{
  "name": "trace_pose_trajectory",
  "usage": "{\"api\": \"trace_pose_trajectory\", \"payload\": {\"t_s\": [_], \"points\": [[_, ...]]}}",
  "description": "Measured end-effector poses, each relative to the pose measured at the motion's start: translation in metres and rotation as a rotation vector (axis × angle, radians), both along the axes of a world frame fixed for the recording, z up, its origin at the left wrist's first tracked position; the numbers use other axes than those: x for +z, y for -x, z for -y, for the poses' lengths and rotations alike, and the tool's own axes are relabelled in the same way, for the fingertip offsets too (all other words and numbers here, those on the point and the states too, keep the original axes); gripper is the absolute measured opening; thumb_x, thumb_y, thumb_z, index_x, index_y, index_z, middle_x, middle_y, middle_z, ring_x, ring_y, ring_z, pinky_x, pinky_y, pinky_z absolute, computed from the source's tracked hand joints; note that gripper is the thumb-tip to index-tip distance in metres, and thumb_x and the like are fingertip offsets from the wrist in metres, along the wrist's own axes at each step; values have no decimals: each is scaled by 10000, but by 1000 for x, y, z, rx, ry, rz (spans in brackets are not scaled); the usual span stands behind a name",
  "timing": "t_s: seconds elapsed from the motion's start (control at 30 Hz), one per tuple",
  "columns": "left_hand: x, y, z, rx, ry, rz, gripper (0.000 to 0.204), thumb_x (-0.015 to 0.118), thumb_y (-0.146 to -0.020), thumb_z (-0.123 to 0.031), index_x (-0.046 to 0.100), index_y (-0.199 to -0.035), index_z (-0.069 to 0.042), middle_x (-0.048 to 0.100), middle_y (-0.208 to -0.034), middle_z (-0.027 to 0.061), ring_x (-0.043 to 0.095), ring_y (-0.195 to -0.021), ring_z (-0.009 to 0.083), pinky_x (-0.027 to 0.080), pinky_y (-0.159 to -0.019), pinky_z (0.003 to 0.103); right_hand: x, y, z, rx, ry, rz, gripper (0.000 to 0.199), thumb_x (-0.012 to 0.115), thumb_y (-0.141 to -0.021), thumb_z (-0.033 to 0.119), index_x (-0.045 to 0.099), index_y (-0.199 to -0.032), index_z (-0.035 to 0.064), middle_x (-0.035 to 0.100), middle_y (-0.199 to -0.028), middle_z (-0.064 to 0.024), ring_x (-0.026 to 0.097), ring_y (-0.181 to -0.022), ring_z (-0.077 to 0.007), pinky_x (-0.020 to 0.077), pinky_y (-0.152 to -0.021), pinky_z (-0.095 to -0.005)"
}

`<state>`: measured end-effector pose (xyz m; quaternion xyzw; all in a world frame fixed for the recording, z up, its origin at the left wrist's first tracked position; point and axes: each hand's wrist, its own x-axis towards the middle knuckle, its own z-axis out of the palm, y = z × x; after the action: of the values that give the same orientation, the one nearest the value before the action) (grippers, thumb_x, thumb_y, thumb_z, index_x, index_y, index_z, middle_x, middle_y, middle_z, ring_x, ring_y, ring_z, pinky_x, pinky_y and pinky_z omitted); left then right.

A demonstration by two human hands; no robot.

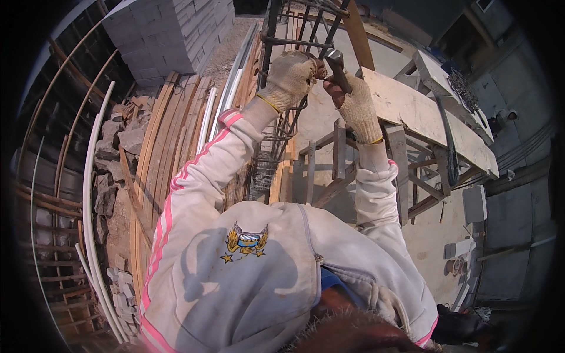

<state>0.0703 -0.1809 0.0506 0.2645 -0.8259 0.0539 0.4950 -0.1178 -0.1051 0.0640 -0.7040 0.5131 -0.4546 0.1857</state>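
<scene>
Both hands wear knitted work gloves and are raised in front of me at a rebar cage [276, 126] that runs away from me. My left hand [289, 77] grips the cage's steel bars near the top. My right hand [355, 105] is closed around the dark handle of a metal tool [336, 63], whose head meets the cage right beside the left hand's fingers. White jacket sleeves with pink stripes cover both forearms. The tool's tip is partly hidden by the left glove.
Long wooden planks [170, 135] and white pipes [91, 194] lie to the left beside rubble. Stacked grey blocks [168, 32] stand at the upper left. A wooden trestle table with boards [412, 109] stands to the right over a concrete floor.
</scene>
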Motion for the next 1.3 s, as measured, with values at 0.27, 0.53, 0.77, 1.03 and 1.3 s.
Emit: {"api": "trace_pose_trajectory", "payload": {"t_s": [0.27,0.53,0.77,1.03,1.3], "points": [[-6,-2,6,88,-27,132,106,733,-812,-129,718,-915,-112,697,-862,126,683,-891,328,552,-771,454,25,-1,23,-54,485,-505,299,670,-828,-11,708,-1113,74,734,-979,-136,707,-863,-337,553,-732,-385],[-1,-8,3,-83,-160,64,133,696,-873,-180,733,-962,-89,710,-883,133,685,-906,337,550,-812,468,7,3,38,19,63,19,318,678,-1005,320,679,-1066,8,695,-852,-45,630,-766,-116,499,-694,-292],[11,-12,-4,-75,-290,13,199,683,-905,-216,745,-1031,-74,721,-956,150,684,-962,346,541,-852,476,-4,8,47,50,-27,208,336,669,-991,340,693,-1062,13,723,-876,-59,636,-702,-111,496,-606,-258],[14,-16,-16,-50,-229,177,269,715,-915,-209,711,-1165,-110,713,-986,157,685,-937,347,532,-833,460,2,-5,39,-101,-259,474,287,739,-930,291,704,-999,14,695,-789,-45,629,-636,-109,485,-578,-250],[5,-6,-6,-49,39,143,289,761,-856,-152,705,-1139,-162,723,-1032,80,696,-950,292,556,-814,451,3,16,56,38,-431,495,276,749,-920,274,703,-980,9,695,-770,-40,648,-624,-112,491,-560,-243]]}}
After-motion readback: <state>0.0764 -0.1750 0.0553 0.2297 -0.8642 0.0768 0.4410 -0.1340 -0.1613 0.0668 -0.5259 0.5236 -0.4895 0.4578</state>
